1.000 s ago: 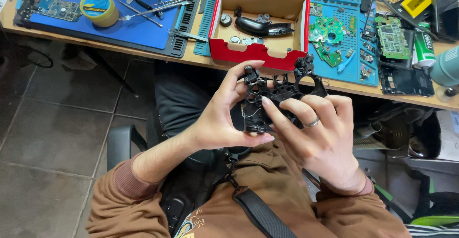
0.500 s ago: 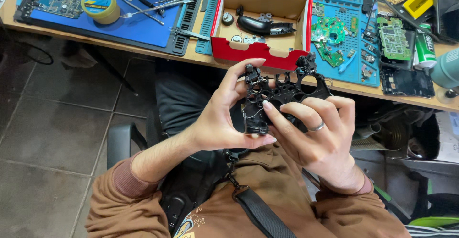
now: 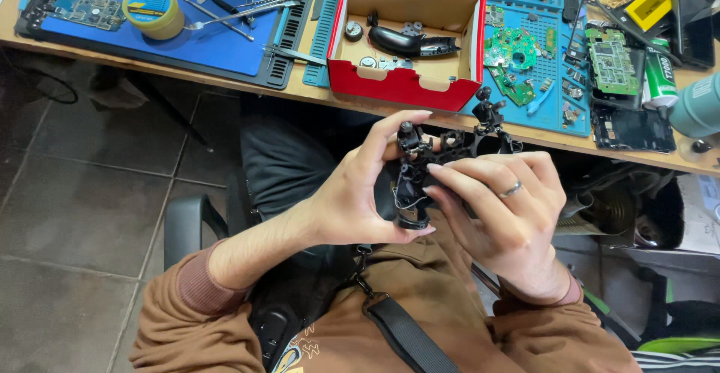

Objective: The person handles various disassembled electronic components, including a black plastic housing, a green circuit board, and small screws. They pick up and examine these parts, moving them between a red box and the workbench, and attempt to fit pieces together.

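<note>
Over my lap, both hands hold a black game controller frame (image 3: pixel 442 155), stripped of its shell, with its thumbsticks exposed. My left hand (image 3: pixel 360 193) grips the frame's left side, thumb under it and forefinger curled over the top. My right hand (image 3: pixel 499 208), with a ring on one finger, wraps the right side and its fingertips press on the middle of the frame.
A wooden desk edge (image 3: pixel 225 80) runs ahead. On it: a red cardboard box (image 3: pixel 409 84) holding a black shell piece and small parts, a blue work mat (image 3: pixel 217 35) with tweezers and a yellow tin (image 3: pixel 152 9), green circuit boards (image 3: pixel 611 62). A chair armrest (image 3: pixel 187 223) sits at left.
The controller frame has shifted slightly between my hands; my right fingers moved a little across its middle. Both hands keep their grip.
</note>
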